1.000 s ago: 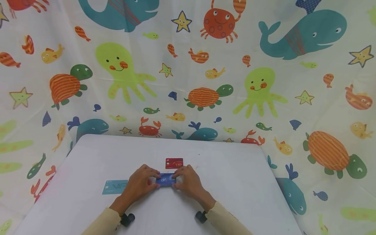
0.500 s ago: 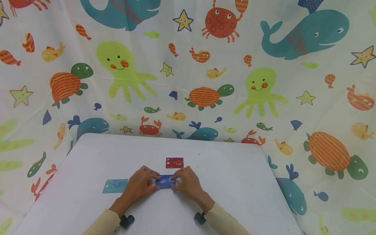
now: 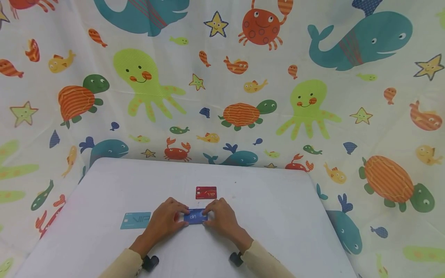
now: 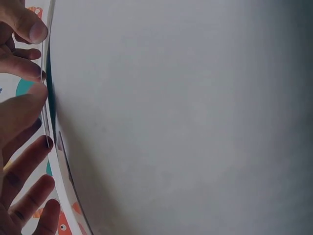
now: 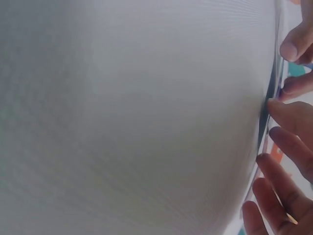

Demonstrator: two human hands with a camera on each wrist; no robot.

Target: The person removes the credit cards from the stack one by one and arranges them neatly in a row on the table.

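Blue, flat rectangular card with pale VIP lettering lies between your two hands, near the middle of the white counter, its lettering upside down from your side. Your left hand has its grip on the card's left end, thumb at the near corner and a finger at the far one. Your right hand mirrors this, its grip pinching the right end. You can't tell from these views whether the card touches the counter. Just beyond it, slightly right, is a red rectangular VIP card. To the left of your left hand lies a teal rectangular VIP card. Behind the counter hangs a white cloth printed with sea animals.
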